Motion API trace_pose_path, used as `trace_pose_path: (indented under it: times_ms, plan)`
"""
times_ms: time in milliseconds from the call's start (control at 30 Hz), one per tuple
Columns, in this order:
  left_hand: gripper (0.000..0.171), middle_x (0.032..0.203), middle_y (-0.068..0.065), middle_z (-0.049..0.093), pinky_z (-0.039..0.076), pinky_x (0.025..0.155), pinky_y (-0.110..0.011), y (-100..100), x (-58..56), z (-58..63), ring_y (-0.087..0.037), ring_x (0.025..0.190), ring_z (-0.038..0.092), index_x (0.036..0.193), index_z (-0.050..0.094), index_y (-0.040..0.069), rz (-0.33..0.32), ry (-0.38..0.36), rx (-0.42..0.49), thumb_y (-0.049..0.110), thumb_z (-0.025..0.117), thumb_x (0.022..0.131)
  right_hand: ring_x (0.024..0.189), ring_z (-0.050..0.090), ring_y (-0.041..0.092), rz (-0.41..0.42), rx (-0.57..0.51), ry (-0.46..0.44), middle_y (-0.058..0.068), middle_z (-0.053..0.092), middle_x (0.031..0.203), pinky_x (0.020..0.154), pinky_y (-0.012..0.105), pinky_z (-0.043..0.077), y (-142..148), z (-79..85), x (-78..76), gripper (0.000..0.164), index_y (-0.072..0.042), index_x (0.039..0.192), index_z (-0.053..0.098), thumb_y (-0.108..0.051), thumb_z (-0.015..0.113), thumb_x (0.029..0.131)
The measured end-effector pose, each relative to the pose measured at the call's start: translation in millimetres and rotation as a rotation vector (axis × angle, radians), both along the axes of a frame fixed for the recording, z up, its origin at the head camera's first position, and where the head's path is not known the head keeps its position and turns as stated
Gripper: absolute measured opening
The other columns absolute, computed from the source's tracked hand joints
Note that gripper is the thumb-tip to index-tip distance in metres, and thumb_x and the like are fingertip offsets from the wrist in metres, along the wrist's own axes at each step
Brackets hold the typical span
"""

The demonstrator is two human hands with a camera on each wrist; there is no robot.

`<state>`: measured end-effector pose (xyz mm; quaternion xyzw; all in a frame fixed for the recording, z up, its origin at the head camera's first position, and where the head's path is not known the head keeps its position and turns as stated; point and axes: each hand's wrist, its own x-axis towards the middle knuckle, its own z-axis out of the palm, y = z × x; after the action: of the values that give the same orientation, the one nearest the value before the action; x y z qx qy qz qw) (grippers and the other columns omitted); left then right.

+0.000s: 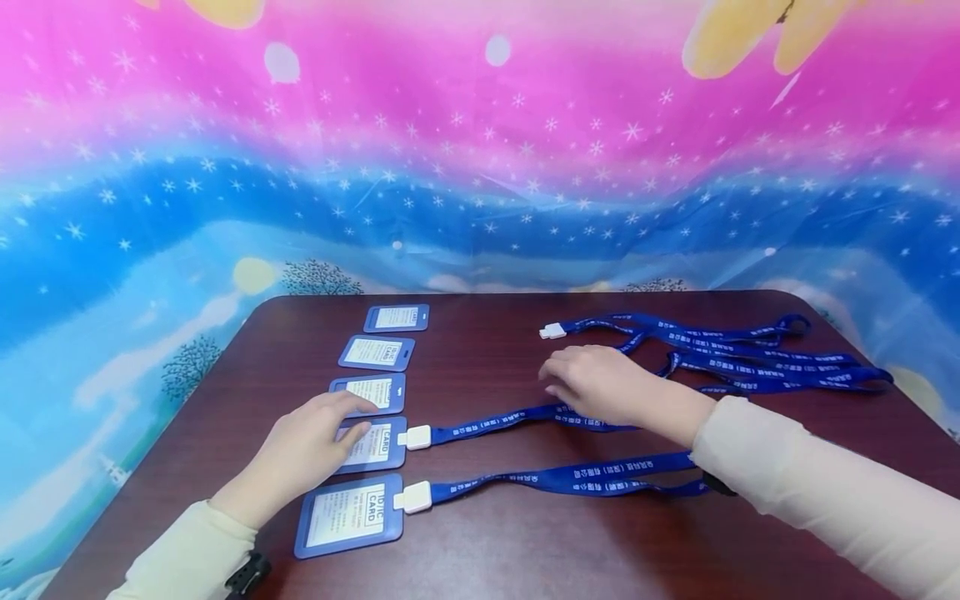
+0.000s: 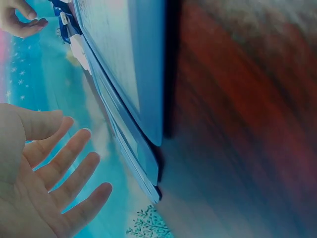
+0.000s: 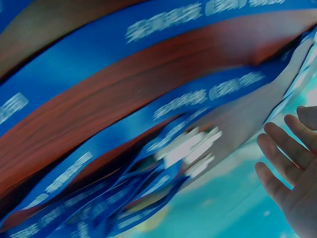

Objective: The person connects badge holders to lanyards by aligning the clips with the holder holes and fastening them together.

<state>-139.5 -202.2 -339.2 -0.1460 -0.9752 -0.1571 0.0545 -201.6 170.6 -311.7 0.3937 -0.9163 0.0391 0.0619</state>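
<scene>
The left hand (image 1: 303,446) is over ID-card holders (image 1: 390,394) nearer the desk (image 1: 525,550)'s left edge; the right hand (image 1: 600,385) is over lanyards (image 1: 772,367).

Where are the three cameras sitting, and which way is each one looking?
Head: worn on the person's head, looking forward and down at the table, badge holders and blue lanyards; the left hand, right hand and both sleeves show.
Left wrist: worn on that wrist, looking along the badge holders, seen tilted; the left hand shows, with the right hand small in a corner.
Right wrist: worn on that wrist, looking across lanyards toward blurry white clips; the right hand shows at one edge.
Shared: head and left wrist views both show both hands.
</scene>
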Motion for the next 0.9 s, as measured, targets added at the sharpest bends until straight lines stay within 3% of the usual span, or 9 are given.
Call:
trace_pose_path:
  times_ms: [400, 600, 733, 900]
  plan:
    - [0.025, 0.118, -0.005, 0.069, 0.051, 0.092, -0.055, 2.9, 0.3, -4.8, -0.03, 0.115, 0.061, 0.113, 0.073, 0.017, -0.019, 0.025, -0.004, 0.02, 0.076, 0.089, 0.085, 0.066, 0.02, -0.093, 0.072, 0.019, 0.001, 0.068, 0.091, 0.077, 0.042, 0.056, 42.5, -5.1, -21.6, 0.016, -0.009, 0.105, 0.072, -0.012, 0.074, 0.089]
    - [0.024, 0.116, -0.003, 0.069, 0.051, 0.091, -0.053, 5.0, -1.8, -6.5, -0.028, 0.114, 0.062, 0.112, 0.073, 0.017, -0.041, 0.04, -0.009, 0.02, 0.076, 0.089, 0.081, 0.065, 0.018, -0.118, 0.117, -0.026, 0.001, 0.068, 0.092, 0.076, 0.042, 0.056, 53.6, -9.8, -25.3, 0.016, -0.008, 0.105, 0.072, -0.017, 0.073, 0.091]
    - [0.024, 0.116, -0.004, 0.069, 0.052, 0.09, -0.051, 5.0, -5.7, -7.5, -0.027, 0.113, 0.063, 0.112, 0.074, 0.017, -0.048, 0.055, -0.039, 0.02, 0.076, 0.089, 0.081, 0.064, 0.016, -0.148, 0.13, -0.066, 0.004, 0.069, 0.1, 0.076, 0.042, 0.055, 57.5, -12.6, -24.8, 0.021, -0.008, 0.11, 0.07, -0.021, 0.071, 0.093]
    - [0.025, 0.119, -0.007, 0.068, 0.051, 0.092, -0.051, 2.0, -15.2, -8.2, -0.029, 0.115, 0.062, 0.114, 0.073, 0.015, -0.061, 0.06, -0.076, 0.018, 0.075, 0.089, 0.074, 0.06, 0.015, -0.156, 0.143, -0.066, 0.001, 0.067, 0.091, 0.072, 0.041, 0.055, 60.1, -13.8, -25.4, 0.016, -0.009, 0.102, 0.07, -0.018, 0.075, 0.089]
